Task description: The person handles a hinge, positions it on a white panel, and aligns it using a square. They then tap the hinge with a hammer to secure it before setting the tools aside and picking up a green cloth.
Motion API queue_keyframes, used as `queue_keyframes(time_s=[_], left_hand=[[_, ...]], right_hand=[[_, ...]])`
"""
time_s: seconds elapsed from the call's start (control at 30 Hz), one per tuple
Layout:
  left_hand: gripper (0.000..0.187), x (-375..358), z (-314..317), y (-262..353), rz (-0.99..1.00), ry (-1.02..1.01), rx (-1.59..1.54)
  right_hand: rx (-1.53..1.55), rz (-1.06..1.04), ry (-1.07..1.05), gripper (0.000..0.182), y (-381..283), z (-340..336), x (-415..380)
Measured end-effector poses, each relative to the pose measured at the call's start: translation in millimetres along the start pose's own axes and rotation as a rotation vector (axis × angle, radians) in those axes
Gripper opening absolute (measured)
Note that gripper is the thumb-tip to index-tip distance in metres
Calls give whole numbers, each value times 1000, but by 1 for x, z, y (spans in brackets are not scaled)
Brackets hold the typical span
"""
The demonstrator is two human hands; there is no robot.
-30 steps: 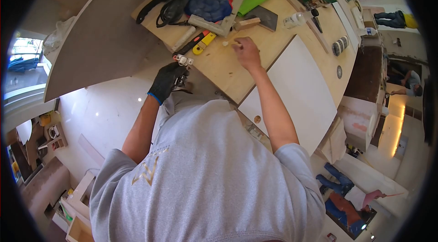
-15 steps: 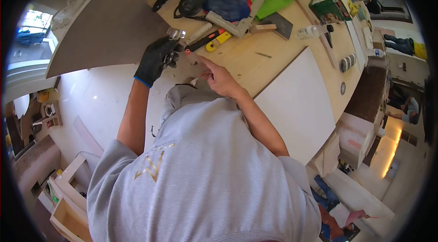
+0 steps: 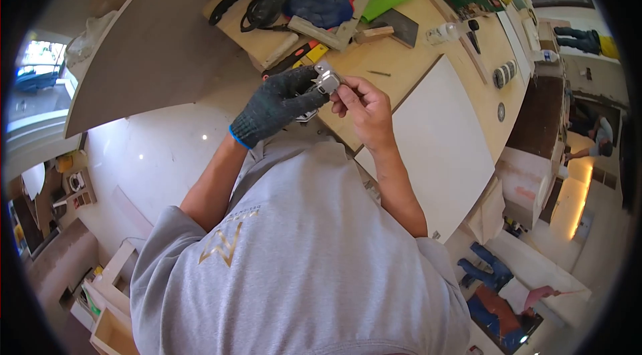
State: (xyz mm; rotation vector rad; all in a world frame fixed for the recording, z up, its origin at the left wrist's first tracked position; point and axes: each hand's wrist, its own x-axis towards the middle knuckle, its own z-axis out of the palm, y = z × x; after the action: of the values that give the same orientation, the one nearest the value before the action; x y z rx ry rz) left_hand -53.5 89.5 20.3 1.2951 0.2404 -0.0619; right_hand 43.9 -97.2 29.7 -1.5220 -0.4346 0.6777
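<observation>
My left hand (image 3: pixel 277 106), in its dark glove, has its fingers and thumb closed on a shiny metal piece (image 3: pixel 328 81). The piece pokes out past my gloved fingertips, on the side by my bare right hand (image 3: pixel 372 113). Both hands are right at it, so neither is nearer. It looks tipped, its top leaning away from my bare hand, but it is too small for me to be sure which way its long side runs. My bare thumb and fingers are bent in at its edge; I can't tell if they pinch it or some tiny thing. My glove hides part of the piece. More metal (image 3: pixel 307 115) peeks out under my glove, and I can't tell if the two bits join
</observation>
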Motion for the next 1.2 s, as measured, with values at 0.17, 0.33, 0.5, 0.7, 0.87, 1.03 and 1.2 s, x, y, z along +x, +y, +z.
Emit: queue_keyframes(time_s=[0.17,0.33,0.5,0.7,0.87,1.03,1.2], left_hand=[[46,7,8,29,-233,-196,202],[53,10,35,15,507,83,991],[59,21,52,18,843,153,1246],[53,29,78,7,777,118,1073],[43,34,84,-10,527,-68,1088],[29,36,93,-23,577,-39,1063],[29,25,108,-33,498,-59,1071]], right_hand=[[41,-63,-43,28,-13,-25,-20],[-58,-36,36,43,-30,-32,-38],[416,280,-31,46,-35,-45,-51],[179,189,229,37,-22,-44,-63],[-217,170,422,40,-17,-37,-74],[-399,111,498,49,6,-32,-80],[-193,42,406,60,10,-43,-100]])
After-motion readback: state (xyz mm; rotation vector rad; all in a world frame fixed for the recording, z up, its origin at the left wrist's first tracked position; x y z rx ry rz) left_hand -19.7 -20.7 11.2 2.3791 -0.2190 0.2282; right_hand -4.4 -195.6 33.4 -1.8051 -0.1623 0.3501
